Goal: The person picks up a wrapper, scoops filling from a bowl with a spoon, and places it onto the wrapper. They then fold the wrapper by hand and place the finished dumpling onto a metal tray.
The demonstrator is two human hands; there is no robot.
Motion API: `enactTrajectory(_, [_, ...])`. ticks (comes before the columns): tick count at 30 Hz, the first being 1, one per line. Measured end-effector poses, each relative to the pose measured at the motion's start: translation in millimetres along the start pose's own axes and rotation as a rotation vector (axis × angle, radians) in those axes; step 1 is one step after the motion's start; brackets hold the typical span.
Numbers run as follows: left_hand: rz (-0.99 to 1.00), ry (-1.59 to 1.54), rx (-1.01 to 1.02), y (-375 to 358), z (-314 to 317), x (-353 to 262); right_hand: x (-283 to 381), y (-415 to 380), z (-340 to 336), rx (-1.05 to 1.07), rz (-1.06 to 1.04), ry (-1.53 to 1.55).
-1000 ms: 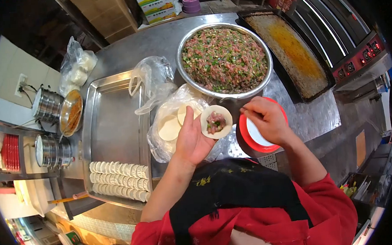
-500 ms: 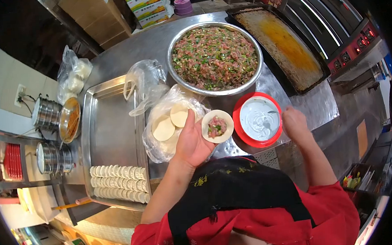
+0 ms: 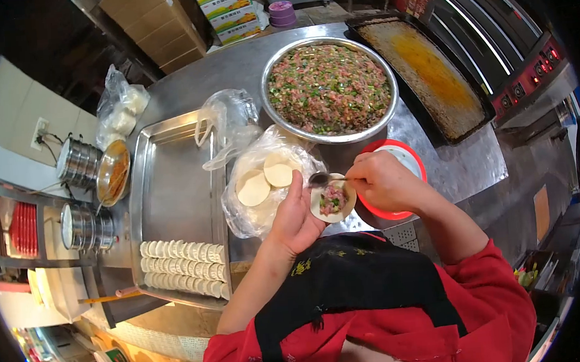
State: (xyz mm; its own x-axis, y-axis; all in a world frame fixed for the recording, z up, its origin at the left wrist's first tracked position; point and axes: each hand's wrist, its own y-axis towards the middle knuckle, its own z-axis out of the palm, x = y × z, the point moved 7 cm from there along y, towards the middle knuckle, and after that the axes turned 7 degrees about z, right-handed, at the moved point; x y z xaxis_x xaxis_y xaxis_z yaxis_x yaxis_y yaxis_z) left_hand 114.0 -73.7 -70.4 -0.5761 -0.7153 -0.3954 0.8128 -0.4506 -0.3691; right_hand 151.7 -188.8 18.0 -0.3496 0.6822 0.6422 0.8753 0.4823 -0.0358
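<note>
On the fingers of my left hand (image 3: 294,222) rests a round dumpling wrapper (image 3: 316,204), with the thumb up beside its left rim. A lump of pink meat filling (image 3: 332,199) with green bits sits in its middle. My right hand (image 3: 390,183) grips a spoon (image 3: 319,179), whose dark bowl lies over the wrapper's upper left edge. Partly hidden behind the right hand is a red-rimmed bowl (image 3: 419,166) with white inside. Left of my left hand, two more wrappers (image 3: 253,188) lie on a clear plastic bag (image 3: 239,217).
A large steel basin (image 3: 267,106) heaped with meat filling stands behind my hands. To the left is a metal tray (image 3: 177,188) with rows of pleated dumplings (image 3: 182,264) at its near end. A dark oily baking pan (image 3: 429,73) lies at the back right.
My right hand has come left from beside the red-rimmed bowl, bringing the spoon over the wrapper. The spoon was lying in that bowl earlier. My left hand still holds the filled wrapper.
</note>
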Motion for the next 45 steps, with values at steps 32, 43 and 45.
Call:
enactTrajectory(32, [0.304, 0.270, -0.057, -30, -14, -51, 4, 21, 36, 0.072, 0.220, 0.570])
enactTrajectory(43, [0.356, 0.948, -0.048, -34, 12, -48, 6, 23, 15, 0.014, 0.157, 0.630])
enactTrajectory(45, [0.393, 0.822, -0.066, -36, 10, -50, -6, 24, 11, -0.030, 0.197, 0.685])
